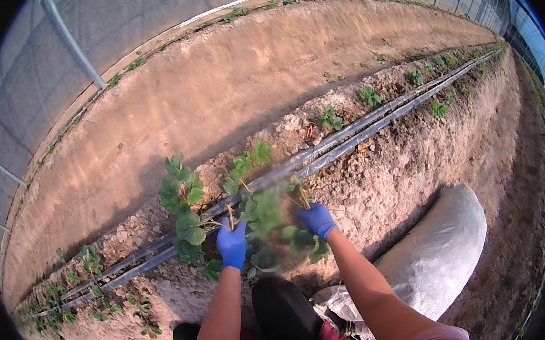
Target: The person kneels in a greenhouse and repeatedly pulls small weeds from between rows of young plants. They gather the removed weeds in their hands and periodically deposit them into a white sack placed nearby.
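Observation:
My left hand, in a blue glove, grips a bunch of strawberry plants by their stems. Their broad green leaves spread over the black drip hoses. A blue glove also covers my right hand, whose fingers close around the thin stems of a smaller seedling. Blurred leaves fill the gap between both hands; which hand bears them is hard to tell. Just beyond, another leafy plant leans over the far side of the hoses.
Young plants stand along the raised soil bed, with more at the left. A small red object lies by the hoses. A stuffed whitish sack rests to my right. Metal poles line the plastic wall.

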`<state>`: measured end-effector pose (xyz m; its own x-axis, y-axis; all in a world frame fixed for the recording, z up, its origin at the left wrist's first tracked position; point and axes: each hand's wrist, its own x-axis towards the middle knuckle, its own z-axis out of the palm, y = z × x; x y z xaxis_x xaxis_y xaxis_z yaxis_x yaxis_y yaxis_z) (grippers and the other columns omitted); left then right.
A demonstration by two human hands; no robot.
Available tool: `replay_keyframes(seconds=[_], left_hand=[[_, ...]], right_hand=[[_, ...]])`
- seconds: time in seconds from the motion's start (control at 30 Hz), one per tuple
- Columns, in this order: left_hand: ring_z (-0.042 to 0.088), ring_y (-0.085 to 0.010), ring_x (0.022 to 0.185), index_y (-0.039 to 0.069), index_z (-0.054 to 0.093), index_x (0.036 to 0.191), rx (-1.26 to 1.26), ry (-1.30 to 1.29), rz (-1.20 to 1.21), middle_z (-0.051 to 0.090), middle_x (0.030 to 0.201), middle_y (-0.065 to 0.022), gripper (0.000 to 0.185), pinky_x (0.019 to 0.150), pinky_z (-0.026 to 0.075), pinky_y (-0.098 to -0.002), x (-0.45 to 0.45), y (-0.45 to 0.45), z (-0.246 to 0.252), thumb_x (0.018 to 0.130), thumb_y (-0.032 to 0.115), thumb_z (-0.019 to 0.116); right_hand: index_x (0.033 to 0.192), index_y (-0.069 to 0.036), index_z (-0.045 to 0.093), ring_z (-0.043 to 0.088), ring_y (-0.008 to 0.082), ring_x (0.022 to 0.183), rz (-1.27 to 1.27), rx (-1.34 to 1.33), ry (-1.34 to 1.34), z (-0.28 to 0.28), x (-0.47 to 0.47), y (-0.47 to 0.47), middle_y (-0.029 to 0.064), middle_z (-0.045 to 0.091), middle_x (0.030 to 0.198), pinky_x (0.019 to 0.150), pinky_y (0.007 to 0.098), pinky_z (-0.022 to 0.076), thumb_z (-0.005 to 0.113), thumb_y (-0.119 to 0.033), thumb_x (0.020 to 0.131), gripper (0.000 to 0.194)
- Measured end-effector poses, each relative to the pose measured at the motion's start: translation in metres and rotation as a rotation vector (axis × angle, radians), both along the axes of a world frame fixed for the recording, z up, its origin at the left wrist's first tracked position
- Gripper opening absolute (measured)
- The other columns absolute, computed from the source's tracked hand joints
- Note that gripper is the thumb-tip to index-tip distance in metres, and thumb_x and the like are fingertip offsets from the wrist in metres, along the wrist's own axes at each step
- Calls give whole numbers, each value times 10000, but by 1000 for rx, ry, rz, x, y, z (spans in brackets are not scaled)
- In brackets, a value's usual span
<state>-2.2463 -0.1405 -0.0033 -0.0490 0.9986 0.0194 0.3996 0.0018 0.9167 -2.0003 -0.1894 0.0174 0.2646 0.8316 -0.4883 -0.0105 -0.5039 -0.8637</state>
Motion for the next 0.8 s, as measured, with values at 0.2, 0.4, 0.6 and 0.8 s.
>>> replay_keyframes(seconds=[0.2,0.4,0.6,0.8], left_hand=[[617,-321,810,95,642,1130,182,414,-464,648,893,-158,362,763,485,-388,5,56,29,768,93,646],[630,-407,824,63,643,1097,125,838,-528,664,909,-210,353,730,514,-476,30,68,40,759,162,648],[641,-413,829,33,686,924,-113,786,-316,666,889,-232,250,741,518,-475,25,38,25,763,214,627],[648,-398,778,-14,686,832,-249,476,-130,665,823,-248,312,680,496,-447,-6,11,19,790,294,667]], right_hand=[[825,-40,689,551,121,516,-2,-3,59,-2,3,3,48,628,653,479,267,428,691,-325,820,285],[821,-42,689,556,123,517,-6,1,51,-7,7,3,50,629,651,476,269,430,677,-324,826,283],[815,-38,689,566,137,520,-5,-9,29,-6,8,2,61,640,670,481,270,443,670,-323,822,286],[855,-32,698,593,145,549,39,30,14,-7,3,6,84,675,730,499,274,461,667,-307,812,281]])
